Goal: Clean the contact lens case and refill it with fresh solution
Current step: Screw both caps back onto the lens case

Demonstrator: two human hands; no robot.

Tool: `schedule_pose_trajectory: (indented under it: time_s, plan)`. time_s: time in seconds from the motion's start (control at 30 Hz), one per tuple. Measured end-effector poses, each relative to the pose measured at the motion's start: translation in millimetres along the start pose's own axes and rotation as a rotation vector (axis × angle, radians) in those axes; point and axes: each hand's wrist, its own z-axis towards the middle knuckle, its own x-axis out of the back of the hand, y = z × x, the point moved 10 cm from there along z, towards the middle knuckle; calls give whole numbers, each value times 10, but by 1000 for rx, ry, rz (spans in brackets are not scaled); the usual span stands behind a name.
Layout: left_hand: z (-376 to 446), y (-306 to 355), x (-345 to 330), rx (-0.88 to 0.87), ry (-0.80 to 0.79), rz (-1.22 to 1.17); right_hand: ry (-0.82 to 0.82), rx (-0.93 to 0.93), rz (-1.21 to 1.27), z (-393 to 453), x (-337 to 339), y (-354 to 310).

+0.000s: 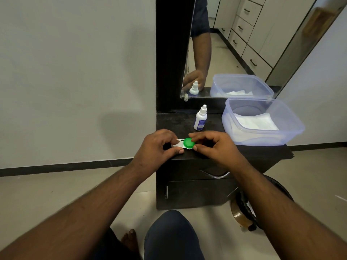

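Note:
A white contact lens case [179, 144] lies at the front edge of a dark cabinet top [212, 122]. My left hand [157, 145] pinches its white left end between thumb and fingers. The fingertips of my right hand [214, 145] grip the green cap [188, 143] on its right well. A small white solution bottle [200, 118] with a blue label stands upright just behind the case, its cap on.
A clear plastic tub [293, 128] holding white tissues sits at the right of the cabinet top. A mirror [234, 44] leans behind it. Drawers with metal handles [214, 174] are below. A dark stool [247, 205] stands on the floor at right.

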Motion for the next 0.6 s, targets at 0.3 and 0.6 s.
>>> schedule_pose_trajectory:
  time_s: [0.3,0.6]
  plan:
    - [15,20,-3,-19,-16,0,7,69,-185,11,-17,-97]
    - [7,32,6,-34,-8,-5,49,72,-114,34,-4,-148]
